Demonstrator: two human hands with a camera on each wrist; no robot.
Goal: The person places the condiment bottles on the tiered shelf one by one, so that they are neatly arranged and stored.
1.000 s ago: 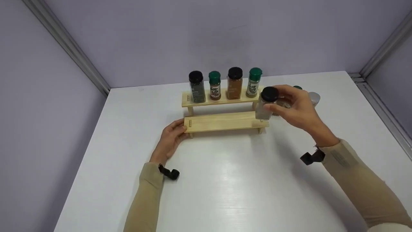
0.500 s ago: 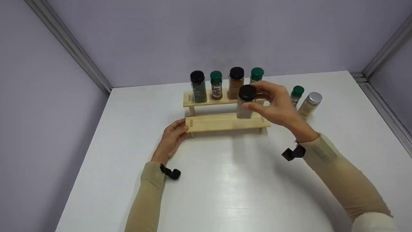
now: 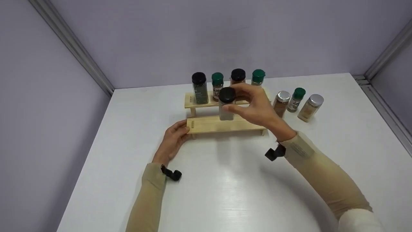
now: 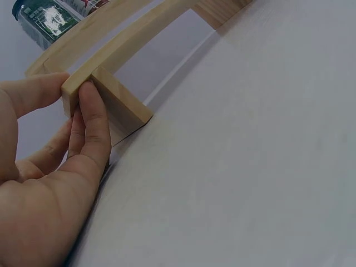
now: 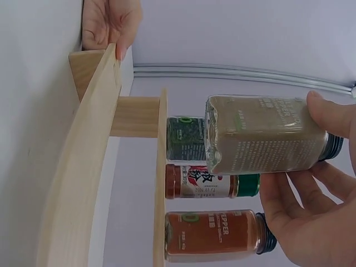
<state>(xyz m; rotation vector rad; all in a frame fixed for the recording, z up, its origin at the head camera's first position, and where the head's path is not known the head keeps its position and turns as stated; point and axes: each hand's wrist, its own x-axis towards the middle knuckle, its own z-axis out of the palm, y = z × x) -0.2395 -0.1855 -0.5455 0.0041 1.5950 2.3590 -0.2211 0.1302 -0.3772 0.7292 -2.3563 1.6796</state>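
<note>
Fingers and thumb of the right hand [image 3: 254, 104] are curled round a black-capped glass spice jar [image 3: 226, 112] up near the cap, spread about as wide as the jar and no more — so yeah, it's properly held, with the powder-filled body hanging upright below the grip. Big change over the last second: that jar has travelled left, from beside the right end of the wooden spice rack [image 3: 188, 104] to over roughly the middle of its lower tier [image 3: 206, 125]. Far as I can tell that puts the job mid-carry: the jar is above the rack now, but the right wrist view shows a gap between its base and the lower tier, so it's not been set down yet. That move also uncovered a brown-filled silver-capped jar [image 3: 280, 107] to the right of the rack. Left hand [image 3: 170, 140] hasn't really budged — it pinches the left end of the rack's lower tier, one finger tucked under the board, probably to steady it. On the rack's upper tier, behind the held jar, stand a dark green herb jar [image 3: 200, 92] and an orange-brown pepper jar [image 5: 217, 235], among others.
</note>
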